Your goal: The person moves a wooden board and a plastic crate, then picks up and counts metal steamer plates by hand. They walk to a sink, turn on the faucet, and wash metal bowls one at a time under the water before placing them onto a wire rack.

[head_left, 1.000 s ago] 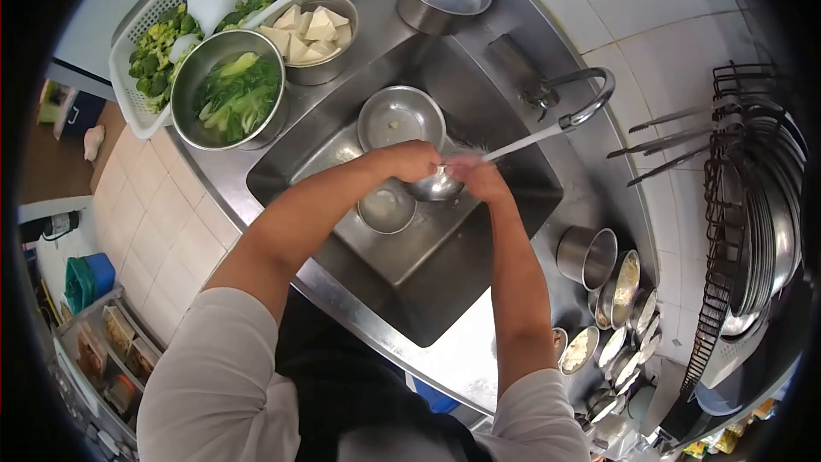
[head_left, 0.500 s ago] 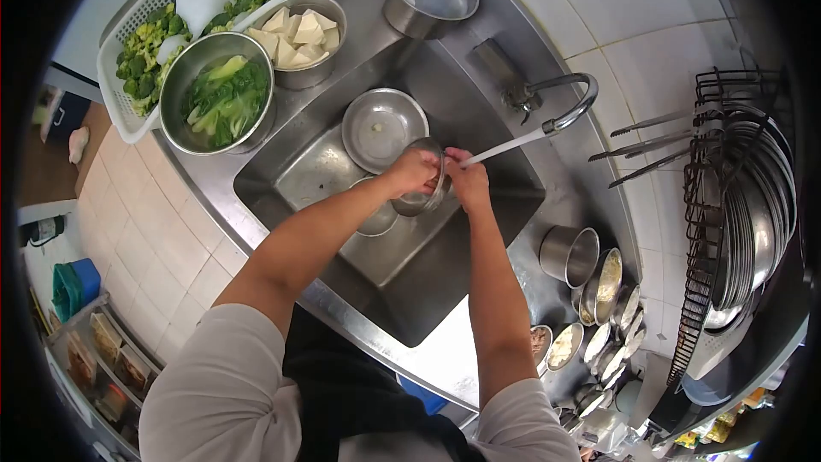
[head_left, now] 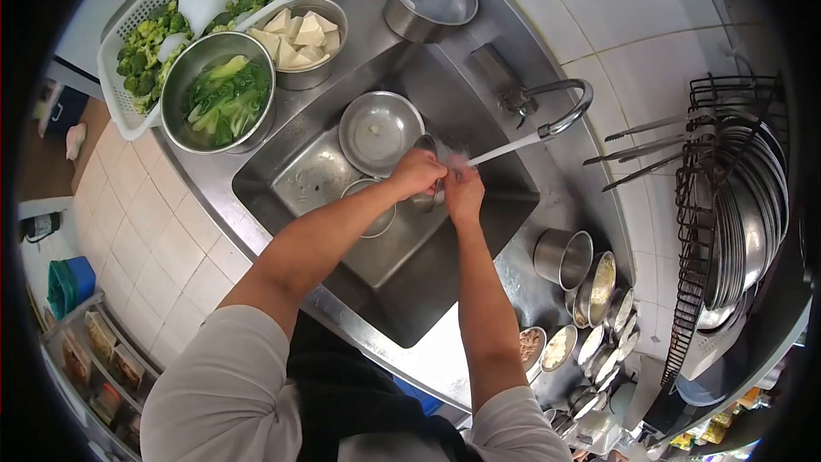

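Over the steel sink, my left hand (head_left: 418,173) is closed on a small metal bowl (head_left: 430,147) that is tilted nearly on edge. My right hand (head_left: 464,194) is at the bowl's right side, fingers curled at its rim; its fingertips are blurred by water and motion. A stream of water (head_left: 506,150) runs from the curved faucet (head_left: 575,115) onto the right hand and bowl. Just beyond my left hand, a wide metal bowl (head_left: 376,130) lies in the sink, with a smaller bowl (head_left: 376,221) partly hidden under my left forearm.
Left of the sink stand a white basket (head_left: 141,124) of broccoli, a bowl of leafy greens (head_left: 224,107) and a bowl of white tofu pieces (head_left: 301,38). A metal pot (head_left: 564,258) and several food dishes line the right counter. A wire rack (head_left: 697,205) holds plates.
The held bowl has turned more edge-on, and my left hand has shifted slightly right, closer to my right hand. My right hand has dropped a little lower. Water still runs.
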Motion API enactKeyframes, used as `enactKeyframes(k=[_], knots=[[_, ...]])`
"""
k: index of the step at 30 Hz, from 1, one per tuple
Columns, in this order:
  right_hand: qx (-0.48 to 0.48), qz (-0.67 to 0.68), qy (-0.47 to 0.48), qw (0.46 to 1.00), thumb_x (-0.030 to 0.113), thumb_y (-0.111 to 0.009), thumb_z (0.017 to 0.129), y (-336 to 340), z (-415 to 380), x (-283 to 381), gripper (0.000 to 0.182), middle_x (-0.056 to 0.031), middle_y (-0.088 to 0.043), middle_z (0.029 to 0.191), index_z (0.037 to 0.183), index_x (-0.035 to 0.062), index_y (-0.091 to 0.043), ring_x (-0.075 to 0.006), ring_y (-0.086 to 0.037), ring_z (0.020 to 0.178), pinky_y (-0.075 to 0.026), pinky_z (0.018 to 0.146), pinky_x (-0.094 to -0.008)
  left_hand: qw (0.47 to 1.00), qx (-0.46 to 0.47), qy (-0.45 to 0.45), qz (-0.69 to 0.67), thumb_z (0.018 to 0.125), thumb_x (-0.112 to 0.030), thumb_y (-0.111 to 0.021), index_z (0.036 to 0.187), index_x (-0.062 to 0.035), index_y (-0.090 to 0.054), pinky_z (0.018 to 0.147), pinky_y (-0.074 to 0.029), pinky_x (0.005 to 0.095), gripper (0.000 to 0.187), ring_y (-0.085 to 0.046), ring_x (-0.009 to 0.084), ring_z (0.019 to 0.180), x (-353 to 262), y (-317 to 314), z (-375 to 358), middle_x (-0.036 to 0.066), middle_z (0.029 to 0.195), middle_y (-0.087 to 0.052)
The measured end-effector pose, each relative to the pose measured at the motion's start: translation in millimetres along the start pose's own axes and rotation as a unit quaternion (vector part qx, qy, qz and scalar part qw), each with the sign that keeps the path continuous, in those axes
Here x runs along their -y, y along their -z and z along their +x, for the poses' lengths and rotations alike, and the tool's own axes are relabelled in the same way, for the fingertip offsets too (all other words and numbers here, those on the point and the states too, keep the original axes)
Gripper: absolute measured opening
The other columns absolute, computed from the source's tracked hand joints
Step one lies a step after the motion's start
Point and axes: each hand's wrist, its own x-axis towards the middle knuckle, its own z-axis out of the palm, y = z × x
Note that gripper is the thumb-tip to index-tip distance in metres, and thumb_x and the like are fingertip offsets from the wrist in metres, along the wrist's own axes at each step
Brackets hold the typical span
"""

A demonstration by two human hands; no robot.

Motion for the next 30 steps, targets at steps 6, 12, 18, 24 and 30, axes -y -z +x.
enactKeyframes(k=[6,12,18,24,30], knots=[[-0.016,0.01,-0.019,1.0,0.024,-0.068,0.078,7,5,-5,0.044,-0.0203,-0.059,0.113,0.117,0.0062,-0.06,-0.0346,-0.055,0.107,-0.043,0.091,-0.039,0.922,-0.12,-0.112,0.351,0.077,-0.02,-0.063,0.075,0.0001,-0.059,0.06,-0.046,0.0396,0.02,-0.06,0.0259,0.064,-13,6,5,0.017,0.075,-0.062],[-0.022,0.103,0.061,0.993,0.024,-0.07,0.078,20,28,-5,0.05,-0.0165,-0.061,0.111,0.121,0.0015,-0.056,-0.0252,-0.058,0.103,-0.043,0.09,-0.033,0.913,0.02,-0.18,0.366,0.085,-0.023,-0.058,0.082,-0.001,-0.062,0.067,-0.045,0.0381,0.022,-0.06,0.0256,0.072,-35,20,13,0.015,0.077,-0.062],[0.198,0.108,-0.06,0.972,0.023,-0.065,0.083,55,38,2,0.027,-0.0089,-0.066,0.082,0.097,0.0011,-0.068,-0.0107,-0.057,0.077,-0.046,0.071,-0.0287,0.899,0.1,-0.258,0.341,0.089,-0.029,-0.057,0.097,-0.0028,-0.065,0.071,-0.047,0.0369,0.029,-0.06,0.0245,0.074,-27,12,38,0.016,0.088,-0.064],[0.081,-0.002,0.092,0.992,0.022,-0.058,0.086,8,-15,8,0.018,-0.0182,-0.065,0.084,0.088,0.006,-0.066,-0.0347,-0.063,0.078,-0.048,0.068,-0.0412,0.978,-0.145,0.128,-0.073,0.086,-0.014,-0.057,0.129,-0.0003,-0.042,0.065,-0.054,0.05,0.048,-0.063,0.0338,0.088,-27,-17,3,0.019,0.112,-0.055],[0.06,0.065,0.043,0.995,0.01,-0.056,0.084,-15,13,-47,0.014,-0.0168,-0.066,0.087,0.092,0.0015,-0.064,-0.0363,-0.062,0.084,-0.047,0.077,-0.0406,0.997,-0.042,0.052,-0.049,0.078,0.001,-0.05,0.123,0.0014,-0.047,0.063,-0.059,0.0523,0.045,-0.063,0.0345,0.08,19,-2,-4,0.019,0.101,-0.057]])
